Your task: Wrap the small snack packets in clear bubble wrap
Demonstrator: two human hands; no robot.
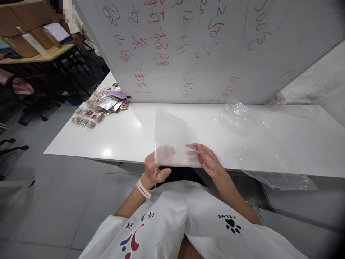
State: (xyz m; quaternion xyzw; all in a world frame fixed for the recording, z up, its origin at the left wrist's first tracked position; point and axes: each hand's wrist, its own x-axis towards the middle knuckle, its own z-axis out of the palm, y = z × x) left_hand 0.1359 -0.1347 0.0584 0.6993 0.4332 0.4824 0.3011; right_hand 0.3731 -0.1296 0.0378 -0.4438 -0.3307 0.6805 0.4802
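Observation:
A clear, milky plastic bag (175, 131) stands upright before me over the table's front edge. My right hand (207, 158) pinches its lower right side, the thumb in front and the fingers showing blurred through the film. At the lower left of the bag is my left hand (154, 169), wearing a pink watch band. Its fingers lie flat behind the film, and its thumb sticks out free below the bag's bottom edge. Whether the left fingers are inside the bag or only behind it, I cannot tell.
A whiteboard (194, 54) with red writing stands across the white table (129, 136). Small wrapped packets (91, 111) are heaped at the left. Crumpled clear plastic film (258, 140) spreads over the right side and hangs off the front. A person (86, 39) is beyond the board.

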